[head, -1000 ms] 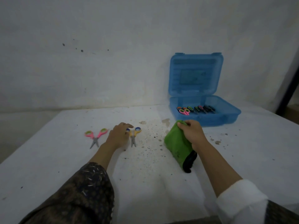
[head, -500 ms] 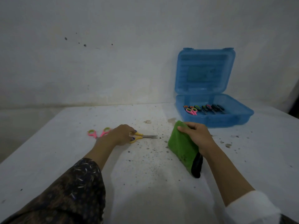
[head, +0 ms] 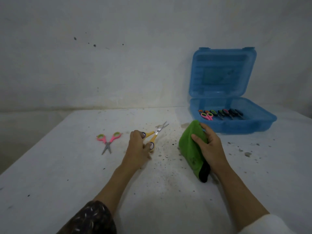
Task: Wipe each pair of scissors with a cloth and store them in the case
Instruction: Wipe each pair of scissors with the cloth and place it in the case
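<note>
Left hand (head: 137, 149) grips the one yellow scissors (head: 157, 131), fingers through its loops; right hand (head: 208, 146) holds one cloth (head: 189, 147); one pink pair (head: 108, 141) lies on the desk (head: 67, 166); several pairs in one open case (head: 236, 128).

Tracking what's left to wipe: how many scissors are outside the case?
2: yellow-handled scissors in the left hand, pink-handled scissors lying on the table left of it.

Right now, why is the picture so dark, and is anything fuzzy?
Head view: dim, even light, no glare, only faint shadows on the table; in the same view the left hand holding the yellow scissors is slightly smeared, and the stored scissors in the blue case look small and soft.
</note>
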